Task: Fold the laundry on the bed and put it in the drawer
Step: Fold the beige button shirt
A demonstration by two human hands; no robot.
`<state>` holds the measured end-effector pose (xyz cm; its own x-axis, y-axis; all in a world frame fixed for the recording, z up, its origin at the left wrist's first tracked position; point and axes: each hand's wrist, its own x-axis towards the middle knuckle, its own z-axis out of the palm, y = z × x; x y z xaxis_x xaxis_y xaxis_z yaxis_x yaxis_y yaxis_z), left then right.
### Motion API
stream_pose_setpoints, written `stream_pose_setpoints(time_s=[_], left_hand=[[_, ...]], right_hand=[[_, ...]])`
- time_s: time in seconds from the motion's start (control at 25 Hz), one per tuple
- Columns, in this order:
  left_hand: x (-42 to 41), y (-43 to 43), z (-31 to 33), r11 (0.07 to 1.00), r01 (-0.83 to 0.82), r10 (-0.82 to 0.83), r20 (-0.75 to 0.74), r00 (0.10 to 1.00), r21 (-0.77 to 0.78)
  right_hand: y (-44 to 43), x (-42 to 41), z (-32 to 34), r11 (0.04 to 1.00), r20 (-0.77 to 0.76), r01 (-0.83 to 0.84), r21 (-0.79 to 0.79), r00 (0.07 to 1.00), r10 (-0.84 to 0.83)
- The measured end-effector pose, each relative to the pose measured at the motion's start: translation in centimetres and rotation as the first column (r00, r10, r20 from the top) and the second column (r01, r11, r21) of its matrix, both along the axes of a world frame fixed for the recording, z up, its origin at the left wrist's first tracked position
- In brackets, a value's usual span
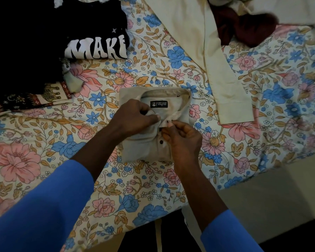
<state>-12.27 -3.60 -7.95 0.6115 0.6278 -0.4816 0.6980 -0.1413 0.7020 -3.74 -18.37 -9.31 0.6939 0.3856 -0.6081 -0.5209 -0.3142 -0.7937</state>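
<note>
A beige collared shirt (147,148) lies folded into a small square on the floral bedsheet (116,188), collar away from me, a black label showing inside the neck. My left hand (135,115) pinches the left side of the collar and placket. My right hand (182,137) pinches the placket at the top button, fingertips almost touching the left hand. Both wrists come out of blue sleeves.
A folded black T-shirt with white lettering (96,46) sits on a dark pile at the upper left, over a patterned elephant cloth (49,95). A cream long-sleeved shirt (198,42) and a maroon garment (247,28) lie unfolded at the upper right. The bed's edge (262,179) runs at lower right.
</note>
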Motion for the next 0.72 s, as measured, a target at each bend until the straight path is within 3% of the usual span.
stream_pose_setpoints(time_s=[0.08, 0.4, 0.72], left_hand=[[0.4, -1.3, -0.2, 0.998, -0.060, 0.060, 0.052, 0.997, -0.008], [0.1, -5.3, -0.9, 0.917, -0.042, -0.002, 0.110, 0.994, 0.396], [0.8, -6.5, -1.6, 0.903, -0.085, 0.052, 0.091, 0.995, 0.421]], right_hand=[[0.2, 0.2, -0.1, 1.000, -0.047, 0.022, 0.014, 0.999, -0.021], [0.3, 0.3, -0.5, 1.000, -0.060, -0.010, -0.013, 0.998, 0.009], [0.6, 0.2, -0.8, 0.999, -0.038, -0.015, -0.042, 0.999, 0.013]])
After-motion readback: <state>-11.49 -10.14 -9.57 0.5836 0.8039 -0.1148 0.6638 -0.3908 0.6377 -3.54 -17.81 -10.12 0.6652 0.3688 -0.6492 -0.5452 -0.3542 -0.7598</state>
